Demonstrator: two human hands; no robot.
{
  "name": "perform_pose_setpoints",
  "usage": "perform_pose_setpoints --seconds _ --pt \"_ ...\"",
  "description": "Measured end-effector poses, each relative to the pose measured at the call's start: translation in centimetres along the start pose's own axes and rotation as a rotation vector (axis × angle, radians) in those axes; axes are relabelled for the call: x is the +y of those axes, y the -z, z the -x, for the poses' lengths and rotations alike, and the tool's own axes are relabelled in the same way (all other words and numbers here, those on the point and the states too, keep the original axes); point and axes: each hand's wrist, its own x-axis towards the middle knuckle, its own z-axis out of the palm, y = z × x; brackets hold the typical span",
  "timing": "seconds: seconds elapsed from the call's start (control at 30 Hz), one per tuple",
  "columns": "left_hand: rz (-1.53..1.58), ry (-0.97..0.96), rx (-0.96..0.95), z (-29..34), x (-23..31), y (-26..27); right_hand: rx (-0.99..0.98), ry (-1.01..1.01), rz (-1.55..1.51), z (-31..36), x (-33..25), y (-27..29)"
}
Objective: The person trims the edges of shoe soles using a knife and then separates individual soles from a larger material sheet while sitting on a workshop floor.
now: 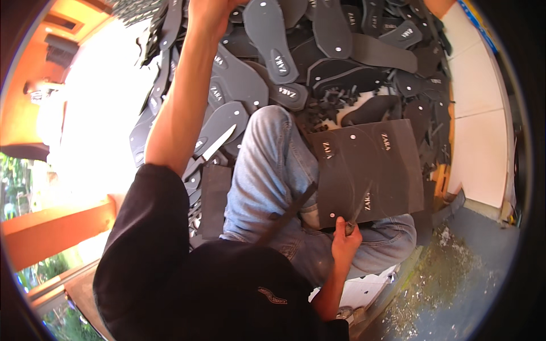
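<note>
A dark grey foam sheet (375, 170), printed with sole outlines, white dots and pale lettering, rests across my bent leg. At its near edge my right hand (345, 244) is closed around a slim tool that looks like a knife (351, 224), the thumb against the sheet. A narrow dark strip (287, 216) hangs from the sheet's left edge over my jeans. My left arm reaches far out, and the left hand (211, 17) is cut off by the top edge, beside a cut shoe insole (272, 40); its fingers are mostly hidden.
A large heap of dark insoles (239, 79) lies ahead and to the left. Small foam scraps (335, 105) sit in a gap in the heap. A pale tiled wall (480, 125) rises at the right, above a grey floor (483, 256) with debris. An orange rail (57, 230) stands at the left.
</note>
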Motion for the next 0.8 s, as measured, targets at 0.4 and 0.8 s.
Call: perform_pose_setpoints --seconds 0.4,0.8 --pt "-1.277 0.411 -0.395 28.4 -9.9 23.2 -0.052 0.212 0.098 -2.2 -4.9 -1.7" --pt "-0.54 0.697 -0.178 24.7 -5.2 10.7 -0.383 0.089 -0.024 0.3 -7.3 -3.1"
